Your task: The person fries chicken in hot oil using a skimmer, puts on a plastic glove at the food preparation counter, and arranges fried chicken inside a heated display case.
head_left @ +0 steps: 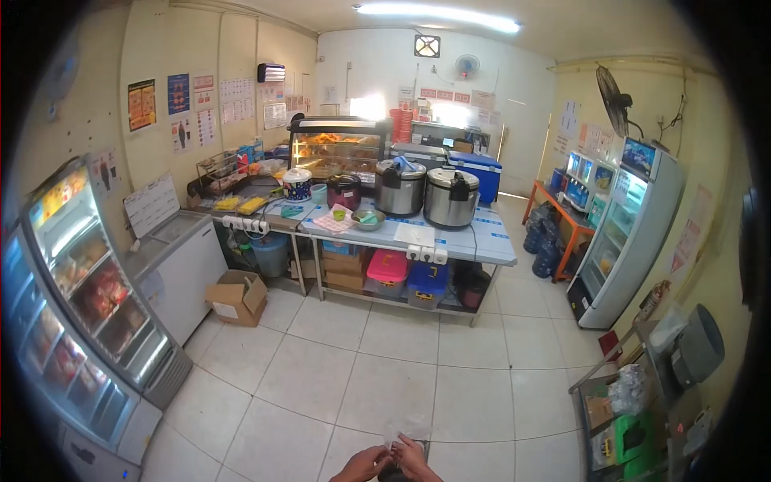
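Low in the head view, my left hand (365,465) and my right hand (412,458) meet close together in front of my body. Their fingers are closed on a thin clear plastic bag (411,426), which spreads out above the fingertips. Something dark shows below and between the hands, cut off by the frame's bottom edge, and I cannot make out what it is. Whether the bag contains anything is too small to tell.
Ahead stands a metal worktable (490,241) with large rice cookers (400,193), a bowl (369,219) and a lit food display case (337,153). A cardboard box (238,297) sits on the tiled floor (385,361). Fridges (92,265) line the left; a shelf rack (634,353) is right.
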The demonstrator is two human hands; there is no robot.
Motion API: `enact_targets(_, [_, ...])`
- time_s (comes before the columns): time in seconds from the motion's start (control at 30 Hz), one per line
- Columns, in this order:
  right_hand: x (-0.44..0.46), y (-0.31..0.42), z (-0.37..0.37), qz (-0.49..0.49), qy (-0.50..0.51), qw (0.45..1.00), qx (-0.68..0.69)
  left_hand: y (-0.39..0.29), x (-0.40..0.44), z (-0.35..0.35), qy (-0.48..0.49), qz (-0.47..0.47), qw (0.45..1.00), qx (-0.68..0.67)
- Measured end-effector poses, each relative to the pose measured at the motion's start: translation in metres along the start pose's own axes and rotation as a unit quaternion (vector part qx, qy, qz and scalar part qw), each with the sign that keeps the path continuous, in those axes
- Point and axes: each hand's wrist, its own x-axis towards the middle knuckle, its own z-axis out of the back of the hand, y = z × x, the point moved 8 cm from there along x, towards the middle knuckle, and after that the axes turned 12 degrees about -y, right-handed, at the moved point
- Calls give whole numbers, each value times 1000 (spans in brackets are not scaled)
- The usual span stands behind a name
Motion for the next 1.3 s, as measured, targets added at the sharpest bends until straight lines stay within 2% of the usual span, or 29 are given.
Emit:
enact_targets(0.07, [48, -13, -21, -27, 1, 999, 38, 19, 28, 11, -22, -31, 999, 27])
enact_targets(0.13, [79, -6, -68, -83, 95, 983, 135, 40, 58, 23, -53, 34, 992, -110])
enact_targets(0.2, [108, 17, -97, -84, 99, 979, 155, 61, 97, 34, -79, 54, 984, -149])
enact_targets(0.27, [133, 48, -127, -38, 68, 995, 69, 89, 139, 58, -142, 85, 977, -134])
enact_targets(0.3, [150, 58, -144, -48, 73, 996, 22, 86, 164, 72, -141, 87, 978, -128])
enact_targets(0.33, [170, 69, -158, -54, 74, 995, 25, 81, 188, 92, -182, 79, 974, -114])
enact_targets(0.4, [206, 104, -207, 18, 215, 973, -86, 71, 237, 131, -261, 54, 960, -88])
enact_targets(0.53, [263, 186, -270, 27, 233, 957, -169, 93, 323, 162, -278, 53, 955, -93])
enact_targets(0.57, [273, 195, -283, -14, 235, 959, -160, 94, 342, 169, -270, 51, 957, -91])
enact_targets(0.7, [327, 210, -325, -32, 281, 948, -145, 127, 410, 183, -258, 68, 959, -95])
enact_targets(0.77, [358, 200, -344, -94, 304, 943, -97, 135, 437, 194, -242, 69, 966, -64])
enact_targets(0.8, [369, 203, -353, -93, 305, 943, -98, 141, 450, 201, -243, 68, 966, -64])
enact_targets(0.87, [387, 202, -372, -117, 325, 934, -96, 155, 475, 215, -215, 53, 973, -66])
enact_targets(0.9, [408, 196, -384, -116, 324, 934, -95, 173, 487, 219, -173, 86, 976, -96])
enact_targets(0.97, [459, 201, -408, -39, 267, 950, -158, 195, 516, 235, -156, 84, 981, -82])
enact_targets(1.0, [478, 207, -422, -35, 262, 951, -157, 204, 533, 242, -141, 83, 984, -67])
enact_targets(1.07, [522, 226, -449, -7, 183, 974, -135, 215, 573, 268, -130, 47, 987, -80])
enact_targets(1.13, [557, 244, -475, 5, 149, 983, -111, 217, 613, 297, -123, 19, 987, -106])
enact_targets(1.2, [586, 269, -508, 23, 120, 988, -89, 223, 661, 328, -74, -23, 994, -71])
enact_targets(1.27, [597, 306, -545, 146, 102, 982, -63, 230, 694, 350, -60, -36, 995, -66])
enact_targets(1.3, [598, 313, -559, 135, 97, 984, -61, 224, 709, 366, -46, -49, 997, -49])
